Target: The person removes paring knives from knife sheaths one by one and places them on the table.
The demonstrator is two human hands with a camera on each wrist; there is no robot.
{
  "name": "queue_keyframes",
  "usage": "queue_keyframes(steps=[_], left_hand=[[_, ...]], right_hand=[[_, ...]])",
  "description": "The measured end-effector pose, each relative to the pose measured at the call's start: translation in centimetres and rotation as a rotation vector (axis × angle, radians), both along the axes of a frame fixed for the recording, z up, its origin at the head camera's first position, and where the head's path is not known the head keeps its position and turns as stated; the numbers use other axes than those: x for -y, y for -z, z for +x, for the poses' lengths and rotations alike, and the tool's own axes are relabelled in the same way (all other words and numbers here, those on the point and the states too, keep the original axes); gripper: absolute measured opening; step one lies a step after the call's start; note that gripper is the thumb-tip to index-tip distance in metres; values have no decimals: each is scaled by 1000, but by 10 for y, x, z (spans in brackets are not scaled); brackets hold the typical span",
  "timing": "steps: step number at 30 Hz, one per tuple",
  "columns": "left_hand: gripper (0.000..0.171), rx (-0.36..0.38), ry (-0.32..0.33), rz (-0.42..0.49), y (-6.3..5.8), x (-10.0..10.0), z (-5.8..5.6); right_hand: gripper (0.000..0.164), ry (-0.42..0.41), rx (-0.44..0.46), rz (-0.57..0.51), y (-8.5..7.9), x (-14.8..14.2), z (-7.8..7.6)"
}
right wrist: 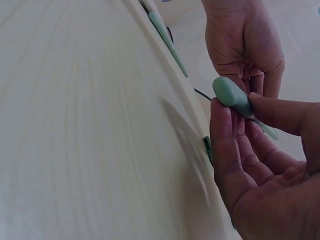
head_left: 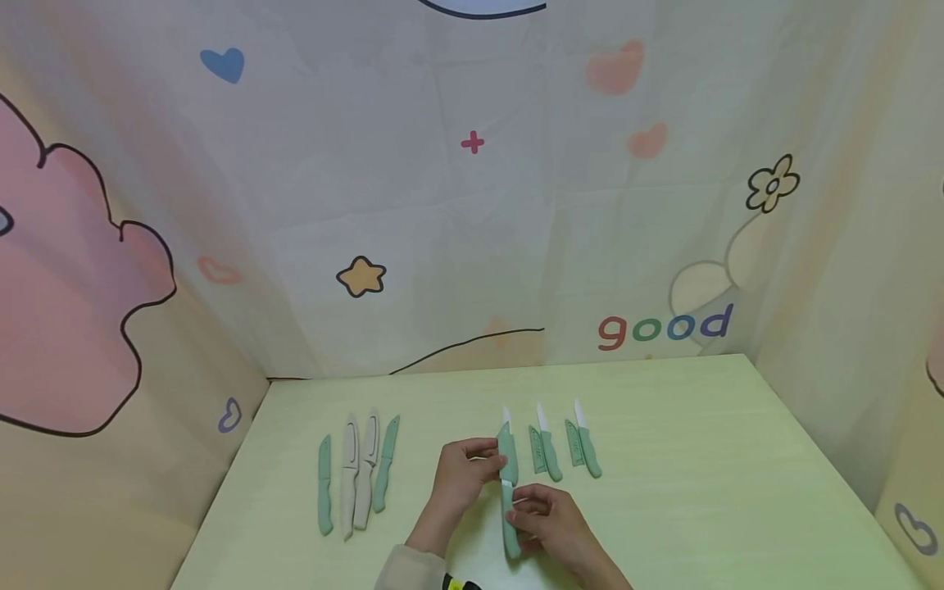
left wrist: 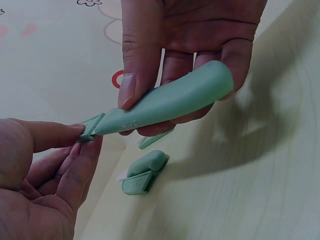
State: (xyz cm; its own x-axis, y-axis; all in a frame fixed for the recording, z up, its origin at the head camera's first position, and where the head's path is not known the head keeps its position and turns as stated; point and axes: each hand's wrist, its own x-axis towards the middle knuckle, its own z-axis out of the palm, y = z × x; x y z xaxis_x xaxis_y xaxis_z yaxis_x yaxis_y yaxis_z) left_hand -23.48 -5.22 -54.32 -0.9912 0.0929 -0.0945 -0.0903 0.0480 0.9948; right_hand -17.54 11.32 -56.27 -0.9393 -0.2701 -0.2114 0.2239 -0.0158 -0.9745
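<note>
Between both hands is a knife with a green handle (head_left: 510, 524) and a green blade sheath (head_left: 507, 451). My left hand (head_left: 463, 475) pinches the sheath between thumb and fingers, also seen on the sheath (left wrist: 91, 126) in the left wrist view. My right hand (head_left: 556, 523) holds the handle, its thumb on one side and fingers on the other, as the right wrist view shows with the handle's rounded end (right wrist: 227, 92). A narrow pale strip of blade shows between handle and sheath; the sheath hides the rest. A white blade tip (head_left: 506, 415) shows just beyond the sheath.
To the right lie two green-handled knives (head_left: 550, 456) (head_left: 590, 452) with bare white blades, each beside a green sheath (head_left: 574, 442). On the left lie two beige sheathed knives (head_left: 350, 479) (head_left: 366, 471) between two green ones (head_left: 324, 485) (head_left: 386, 467). A printed curtain (head_left: 442, 205) hangs behind the table.
</note>
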Motion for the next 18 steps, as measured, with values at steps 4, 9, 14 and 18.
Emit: queue_keyframes(steps=[4,9,14,18], left_hand=[[29,-7,0,-5,-5,0,2],[28,-5,-12,-37,-4,0,0],[30,-4,-19,-32,3,0,-4],[32,-6,-15,-27,3,1,-4]], right_hand=[[35,-6,-1,-2,-3,0,2],[34,-12,1,-8,-4,1,4],[33,-29,19,-14,-2,0,6],[32,-43,27,-15,-2,-1,7]])
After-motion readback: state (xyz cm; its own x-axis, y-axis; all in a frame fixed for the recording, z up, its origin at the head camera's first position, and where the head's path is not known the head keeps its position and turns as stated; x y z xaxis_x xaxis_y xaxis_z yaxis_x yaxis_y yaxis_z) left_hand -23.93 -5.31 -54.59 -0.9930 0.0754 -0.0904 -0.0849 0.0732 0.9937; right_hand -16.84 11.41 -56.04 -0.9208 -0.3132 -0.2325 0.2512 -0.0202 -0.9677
